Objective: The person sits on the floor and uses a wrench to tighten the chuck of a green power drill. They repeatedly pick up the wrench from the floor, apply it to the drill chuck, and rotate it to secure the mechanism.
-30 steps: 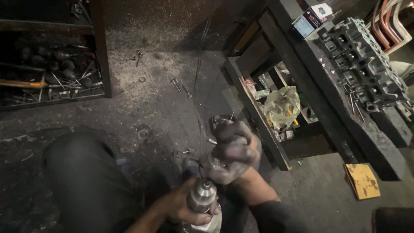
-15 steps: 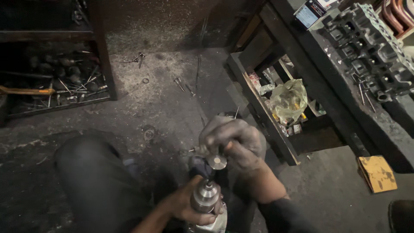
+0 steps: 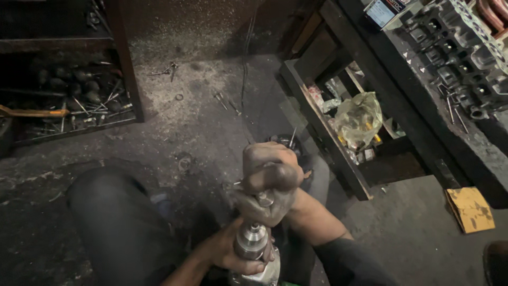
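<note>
A power drill with a shiny metal chuck point(image 3: 250, 241) stands upright between my legs, low in the head view. My left hand point(image 3: 222, 255) wraps around its body just below the chuck. My right hand point(image 3: 270, 177), dark with grease, is clenched over the top of the chuck. A small round metal part point(image 3: 263, 199) shows under its fingers. What the chuck holds is hidden by that hand. A thin metal rod point(image 3: 292, 136) sticks up just behind my right hand.
My knee in dark trousers point(image 3: 116, 222) is at the left. A low rack of tools point(image 3: 69, 100) stands far left. A dark bench shelf point(image 3: 323, 132) holds a plastic bag point(image 3: 360, 119); an engine cylinder head point(image 3: 460, 47) lies on top. A yellow box point(image 3: 471, 209) and loose metal bits point(image 3: 172, 69) lie on the floor.
My right hand has come down and closed tightly over the drill's chuck. The left hand keeps its grip on the drill.
</note>
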